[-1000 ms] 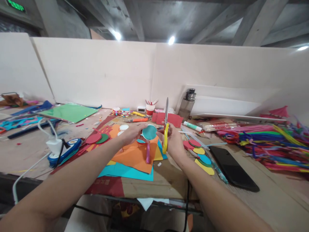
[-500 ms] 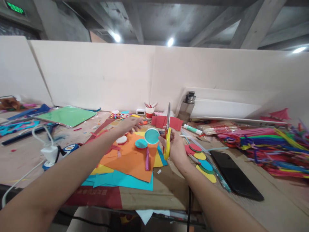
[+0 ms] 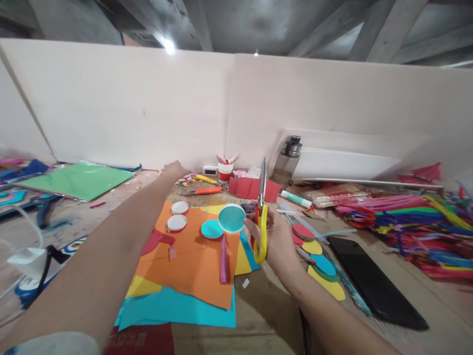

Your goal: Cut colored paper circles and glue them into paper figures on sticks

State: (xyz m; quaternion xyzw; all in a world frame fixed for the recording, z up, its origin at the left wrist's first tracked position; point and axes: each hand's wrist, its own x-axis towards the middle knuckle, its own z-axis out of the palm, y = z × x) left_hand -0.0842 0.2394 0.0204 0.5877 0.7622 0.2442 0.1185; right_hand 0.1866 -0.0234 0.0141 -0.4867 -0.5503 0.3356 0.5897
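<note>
My right hand (image 3: 278, 236) is closed around a pair of scissors (image 3: 261, 217) with yellow and red handles, blades pointing up. Between its thumb and fingers it also pinches the edge of a teal disc with a white rim (image 3: 231, 218). At the back left, my left hand (image 3: 175, 170) reaches in among small colourful pieces (image 3: 184, 180); its fingers are mostly hidden. Below the held disc, a smaller teal disc (image 3: 212, 229) and a purple pen-like stick (image 3: 223, 261) lie on orange paper (image 3: 185, 261). Two white discs with red edges (image 3: 177, 223) rest there too.
An orange utility knife (image 3: 207, 190) and a paper cup of sticks (image 3: 225, 170) stand towards the wall. On the right are paper circles (image 3: 322, 265), a glue stick (image 3: 296, 198), a black phone (image 3: 375, 281) and pipe cleaners (image 3: 406, 222). A bottle (image 3: 288, 160) leans behind.
My left hand has moved away to the back left, from above the orange knife to the small pieces. The right hand still holds scissors and disc. The view has tipped downward and come closer.
</note>
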